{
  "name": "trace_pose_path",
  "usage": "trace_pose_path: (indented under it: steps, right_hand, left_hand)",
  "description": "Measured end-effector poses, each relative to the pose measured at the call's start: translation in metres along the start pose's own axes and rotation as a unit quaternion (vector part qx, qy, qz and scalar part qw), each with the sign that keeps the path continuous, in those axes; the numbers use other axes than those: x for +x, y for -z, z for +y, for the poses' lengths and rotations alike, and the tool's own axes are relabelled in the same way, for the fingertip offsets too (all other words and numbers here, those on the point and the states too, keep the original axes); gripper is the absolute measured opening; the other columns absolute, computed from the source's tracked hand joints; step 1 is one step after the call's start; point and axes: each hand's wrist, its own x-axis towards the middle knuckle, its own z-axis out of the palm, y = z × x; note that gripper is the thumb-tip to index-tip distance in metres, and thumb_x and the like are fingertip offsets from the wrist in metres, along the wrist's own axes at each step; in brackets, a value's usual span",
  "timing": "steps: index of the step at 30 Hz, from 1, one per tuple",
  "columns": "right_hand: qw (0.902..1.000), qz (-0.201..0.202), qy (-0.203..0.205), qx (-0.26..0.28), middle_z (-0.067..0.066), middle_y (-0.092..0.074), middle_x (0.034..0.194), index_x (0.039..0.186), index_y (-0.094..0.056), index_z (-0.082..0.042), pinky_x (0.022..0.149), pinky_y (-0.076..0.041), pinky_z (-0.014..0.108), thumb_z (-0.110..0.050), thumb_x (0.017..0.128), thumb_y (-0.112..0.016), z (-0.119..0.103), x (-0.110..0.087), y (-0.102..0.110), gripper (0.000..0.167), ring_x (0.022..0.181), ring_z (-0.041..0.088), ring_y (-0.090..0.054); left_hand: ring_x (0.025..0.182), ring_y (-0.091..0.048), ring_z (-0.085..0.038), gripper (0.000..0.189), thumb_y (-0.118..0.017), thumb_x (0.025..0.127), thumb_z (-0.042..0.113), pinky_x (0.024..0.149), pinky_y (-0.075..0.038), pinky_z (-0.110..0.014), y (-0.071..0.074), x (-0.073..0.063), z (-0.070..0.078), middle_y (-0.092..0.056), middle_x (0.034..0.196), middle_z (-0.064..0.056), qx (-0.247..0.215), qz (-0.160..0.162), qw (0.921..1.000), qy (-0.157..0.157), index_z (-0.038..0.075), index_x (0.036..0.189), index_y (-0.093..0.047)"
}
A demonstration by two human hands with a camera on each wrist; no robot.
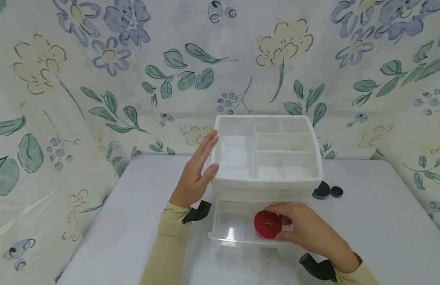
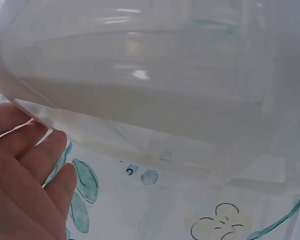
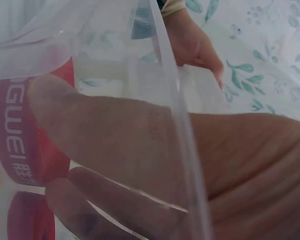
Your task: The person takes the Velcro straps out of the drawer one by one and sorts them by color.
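In the head view a white plastic organizer box (image 1: 234,183) with a compartmented top stands on the table. Its clear drawer (image 1: 237,225) is pulled out at the front. My left hand (image 1: 191,180) rests against the box's left side, fingers fairly straight and thumb near the front corner. Inside the drawer, my right hand (image 1: 309,225) holds a red disc-shaped roll (image 1: 264,225) between thumb and fingers, its flat face with a small central hole turned toward me. White lettering runs along the side of the red roll (image 3: 15,130) in the right wrist view. More red shows below it there.
To the right of the box lie a black half-round piece (image 1: 321,190) and a small black disc (image 1: 336,192) on the white table (image 1: 134,221). Flower-patterned cloth (image 1: 241,79) hangs behind and at both sides. The drawer's clear wall (image 3: 177,100) crosses the right wrist view.
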Motion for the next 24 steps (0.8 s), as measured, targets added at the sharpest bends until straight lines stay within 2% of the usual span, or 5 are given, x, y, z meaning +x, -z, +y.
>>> trace_pose_path:
  steps: [11,21,24]
  right_hand:
    - [0.9989,-0.025,0.015,-0.037,0.0,-0.067,0.121,0.129,-0.068,-0.009,0.07,-0.053,0.024,-0.005,0.07,-0.089,0.0014,0.0021,0.0003,0.063,0.082,0.007,-0.055]
    - [0.9974,-0.024,0.02,-0.065,0.0,-0.068,0.123,0.128,-0.068,-0.009,0.073,-0.054,0.026,-0.006,0.069,-0.09,0.0024,0.0042,-0.0018,0.064,0.088,0.01,-0.057]
    - [0.9976,-0.022,0.017,-0.063,0.001,-0.068,0.124,0.128,-0.068,-0.009,0.076,-0.057,0.028,-0.006,0.069,-0.09,0.0017,0.0043,-0.0023,0.063,0.095,0.014,-0.061]
  left_hand:
    - [0.152,-0.021,-0.028,0.059,-0.045,0.104,0.022,0.122,-0.02,-0.041,-0.0035,-0.0003,-0.0007,-0.023,0.165,-0.011,-0.006,0.003,1.0,-0.003,0.001,0.157,-0.029]
    - [0.152,-0.021,-0.027,0.059,-0.045,0.105,0.025,0.122,-0.02,-0.042,-0.0028,-0.0013,-0.0008,-0.023,0.166,-0.01,-0.004,0.007,1.0,0.002,0.002,0.157,-0.03]
    - [0.152,-0.021,-0.027,0.059,-0.045,0.105,0.025,0.122,-0.02,-0.042,-0.0023,-0.0008,-0.0006,-0.023,0.166,-0.01,-0.004,0.006,1.0,0.002,0.002,0.157,-0.03]
